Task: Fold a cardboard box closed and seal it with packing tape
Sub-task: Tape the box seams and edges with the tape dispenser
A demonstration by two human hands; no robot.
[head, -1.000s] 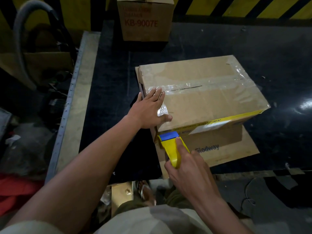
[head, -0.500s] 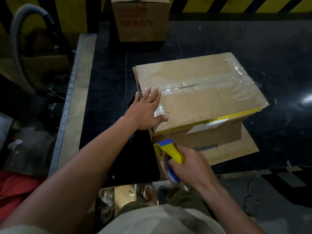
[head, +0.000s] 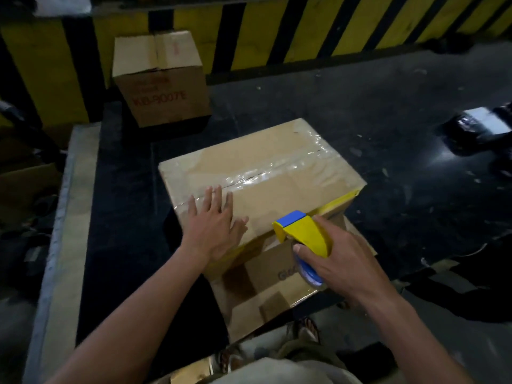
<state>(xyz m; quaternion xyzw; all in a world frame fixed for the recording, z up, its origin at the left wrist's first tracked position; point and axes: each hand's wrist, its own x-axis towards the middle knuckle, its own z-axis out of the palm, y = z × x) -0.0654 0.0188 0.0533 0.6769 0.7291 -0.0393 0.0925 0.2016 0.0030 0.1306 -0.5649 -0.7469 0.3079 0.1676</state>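
Note:
A closed cardboard box [head: 277, 173] lies on a dark floor, with clear packing tape [head: 266, 174] along its top seam and down the far end. My left hand [head: 213, 231] lies flat with spread fingers on the box's near left corner, over the tape end. My right hand [head: 340, 261] grips a yellow and blue tape dispenser [head: 302, 234] just off the box's near edge, its blue tip level with the top. A roll of clear tape [head: 310, 275] shows under my palm.
The box sits on a flattened sheet of cardboard [head: 255, 289]. A second carton [head: 163, 87] with red print stands behind it by a yellow and black striped wall [head: 277, 29]. A pale concrete curb [head: 61, 217] runs down the left. A wrapped bundle [head: 476, 126] lies at far right.
My right hand lifted the dispenser up and to the right, from below the box's near side to its top edge. My left hand stayed flat on the corner. The view tilted upward.

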